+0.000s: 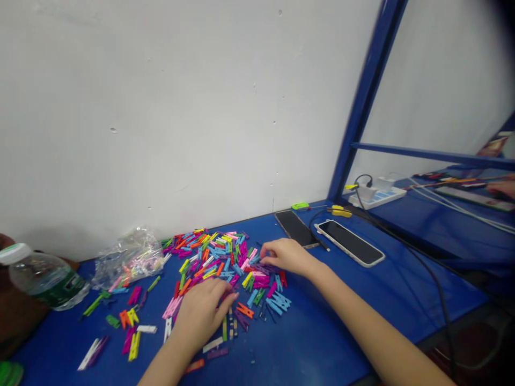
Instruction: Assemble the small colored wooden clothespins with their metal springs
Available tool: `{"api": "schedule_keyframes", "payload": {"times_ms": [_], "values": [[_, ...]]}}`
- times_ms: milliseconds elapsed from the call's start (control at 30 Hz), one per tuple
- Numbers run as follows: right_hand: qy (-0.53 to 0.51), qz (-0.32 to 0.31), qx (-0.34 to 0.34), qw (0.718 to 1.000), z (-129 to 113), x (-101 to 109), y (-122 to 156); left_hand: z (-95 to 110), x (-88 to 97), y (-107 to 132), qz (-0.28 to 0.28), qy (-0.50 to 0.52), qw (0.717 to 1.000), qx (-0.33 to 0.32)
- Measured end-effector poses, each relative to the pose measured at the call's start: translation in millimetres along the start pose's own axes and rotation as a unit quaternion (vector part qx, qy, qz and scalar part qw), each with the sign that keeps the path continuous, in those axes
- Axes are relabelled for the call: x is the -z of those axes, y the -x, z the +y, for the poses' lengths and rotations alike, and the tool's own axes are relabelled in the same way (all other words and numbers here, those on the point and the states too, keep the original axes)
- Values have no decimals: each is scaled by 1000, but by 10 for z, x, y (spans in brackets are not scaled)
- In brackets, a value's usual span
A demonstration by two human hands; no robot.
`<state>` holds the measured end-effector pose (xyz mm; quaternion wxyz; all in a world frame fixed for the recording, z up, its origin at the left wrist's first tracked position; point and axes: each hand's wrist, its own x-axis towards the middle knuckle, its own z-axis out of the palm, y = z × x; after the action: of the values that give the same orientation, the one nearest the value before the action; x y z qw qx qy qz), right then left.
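A heap of small clothespins (pixel 217 254) in many colours is spread over the blue table. My left hand (pixel 205 305) is at the near side of the heap, its thumb and fingers curled toward each other; what lies between them, if anything, is too small to make out. Below its fingertips are loose clothespin halves (pixel 217 353). At the right edge of the heap, my right hand (pixel 284 254) has its fingertips bent together among the clothespins, and their grip is partly hidden. Blue clothespins (pixel 278 303) and an orange clothespin (pixel 244 310) lie between the hands.
A clear plastic bag (pixel 129 257) with clothespins lies behind on the left, near a water bottle (pixel 48 279). Two phones, one dark (pixel 295 228) and one white-edged (pixel 350 242), lie at right beside a black cable (pixel 418 257). A power strip (pixel 378 197) stands beyond the blue frame (pixel 358 118).
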<state>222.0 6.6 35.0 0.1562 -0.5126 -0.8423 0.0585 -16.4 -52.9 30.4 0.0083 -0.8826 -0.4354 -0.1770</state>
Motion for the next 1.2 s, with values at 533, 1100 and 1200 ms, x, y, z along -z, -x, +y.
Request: {"api": "schedule_keyframes", "payload": {"times_ms": [533,1100,1200], "values": [[-20,91,-29,995,5,113,48,-5,-7,3,-42,-16,999,8],[11,-132,65,989,-145,-55,59,51,1,-4,-39,-20,999,-4],[16,-108,62,992,-164,-33,65,68,-8,-2,-46,-20,999,-7]]}}
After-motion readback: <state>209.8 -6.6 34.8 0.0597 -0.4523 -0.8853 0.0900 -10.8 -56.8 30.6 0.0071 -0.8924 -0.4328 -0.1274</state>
